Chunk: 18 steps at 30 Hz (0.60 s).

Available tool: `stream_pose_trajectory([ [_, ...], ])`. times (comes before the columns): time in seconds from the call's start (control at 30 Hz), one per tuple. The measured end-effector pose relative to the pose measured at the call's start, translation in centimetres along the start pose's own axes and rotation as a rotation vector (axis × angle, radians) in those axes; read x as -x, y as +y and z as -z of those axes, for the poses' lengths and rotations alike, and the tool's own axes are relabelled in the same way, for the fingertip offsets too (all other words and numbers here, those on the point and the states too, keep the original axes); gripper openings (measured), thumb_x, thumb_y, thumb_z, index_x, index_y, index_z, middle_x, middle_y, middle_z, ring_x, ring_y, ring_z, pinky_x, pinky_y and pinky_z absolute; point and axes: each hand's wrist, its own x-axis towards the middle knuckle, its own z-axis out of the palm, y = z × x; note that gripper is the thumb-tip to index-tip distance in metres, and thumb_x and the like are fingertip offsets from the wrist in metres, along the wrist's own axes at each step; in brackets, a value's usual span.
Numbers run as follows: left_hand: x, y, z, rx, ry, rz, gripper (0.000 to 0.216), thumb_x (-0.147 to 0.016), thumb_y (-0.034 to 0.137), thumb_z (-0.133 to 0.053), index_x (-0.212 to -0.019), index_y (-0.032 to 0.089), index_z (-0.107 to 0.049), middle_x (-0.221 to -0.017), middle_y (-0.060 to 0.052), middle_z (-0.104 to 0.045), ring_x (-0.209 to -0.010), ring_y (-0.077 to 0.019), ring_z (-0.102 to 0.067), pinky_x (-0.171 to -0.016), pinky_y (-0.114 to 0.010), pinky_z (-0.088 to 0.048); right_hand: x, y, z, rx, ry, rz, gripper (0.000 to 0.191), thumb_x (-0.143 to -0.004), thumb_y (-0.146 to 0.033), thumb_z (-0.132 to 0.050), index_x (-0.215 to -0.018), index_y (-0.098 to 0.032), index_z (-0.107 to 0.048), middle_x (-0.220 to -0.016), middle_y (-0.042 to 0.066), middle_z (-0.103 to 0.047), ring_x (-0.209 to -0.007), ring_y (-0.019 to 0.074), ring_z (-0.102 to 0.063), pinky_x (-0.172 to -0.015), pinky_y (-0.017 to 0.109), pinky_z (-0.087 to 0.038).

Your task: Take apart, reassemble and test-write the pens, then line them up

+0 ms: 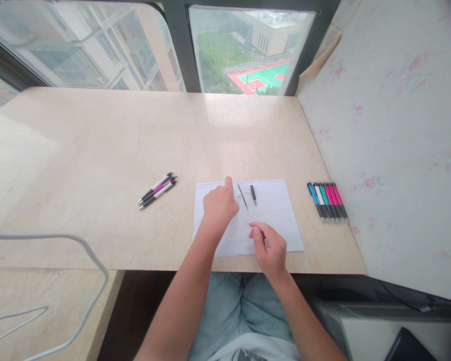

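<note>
My left hand is over the upper left of a white paper sheet, its index finger stretched toward the far edge. The other fingers curl under, so anything inside is hidden. My right hand is above the lower right of the sheet, thumb and fingers bent together; I cannot make out anything between them. Between and beyond the hands lie a thin dark pen refill and a black lower pen barrel with a pointed tip, apart from each other. Small handwriting shows along the sheet's top edge.
Left of the sheet lies a small group of click pens, white, black and purple. A row of several coloured pens lies at right near the wall. A grey cable loops at lower left. Windows line the table's far side.
</note>
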Motion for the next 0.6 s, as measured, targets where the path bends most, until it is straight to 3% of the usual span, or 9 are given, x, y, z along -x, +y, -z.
stream_pose_trajectory([
  [0.17, -0.6, -0.5, 0.8, 0.046, -0.081, 0.01, 0.057, -0.072, 0.007, -0.053, -0.128, 0.013, -0.05, -0.08, -0.014, -0.07, -0.072, -0.0283, -0.065, -0.062, -0.033, -0.042, 0.0, 0.0, 0.0, -0.009, -0.002, -0.009, 0.022, -0.096, -0.024, -0.045, -0.095, -0.018, -0.067, -0.072, 0.002, -0.068, -0.066, 0.0151, -0.064, -0.062, 0.027, -0.051],
  [0.27, -0.3, -1.9, 1.4, 0.233, -0.086, 0.02, 0.056, -0.071, 0.011, -0.055, -0.127, 0.014, -0.053, -0.076, -0.01, -0.068, -0.073, -0.0265, -0.064, -0.064, -0.034, -0.043, -0.1, 0.0, 0.0, -0.021, -0.002, -0.025, 0.022, -0.096, -0.024, -0.046, -0.094, -0.018, -0.067, -0.072, 0.002, -0.068, -0.067, 0.0154, -0.065, -0.063, 0.027, -0.051],
  [0.5, 3.0, -4.0, 3.2, 1.256, -0.205, 0.183, 0.031, -0.075, 0.023, -0.058, -0.104, 0.017, -0.066, -0.077, -0.003, -0.06, -0.065, -0.0142, -0.055, -0.054, -0.026, -0.042, -0.1, 0.1, -0.1, -0.028, -0.023, -0.068, 0.022, -0.096, -0.026, -0.047, -0.094, -0.018, -0.068, -0.071, 0.002, -0.067, -0.066, 0.0152, -0.064, -0.062, 0.026, -0.05],
  [0.6, 5.3, -3.8, 2.8, 1.613, -0.13, 0.323, 0.023, -0.075, 0.024, -0.063, -0.096, 0.017, -0.063, -0.083, -0.002, -0.057, -0.066, -0.0108, -0.055, -0.051, -0.021, -0.038, -0.1, 0.1, -0.1, -0.032, -0.018, -0.088, 0.024, -0.096, -0.027, -0.047, -0.094, -0.017, -0.068, -0.07, 0.001, -0.067, -0.066, 0.0152, -0.064, -0.063, 0.027, -0.05],
])
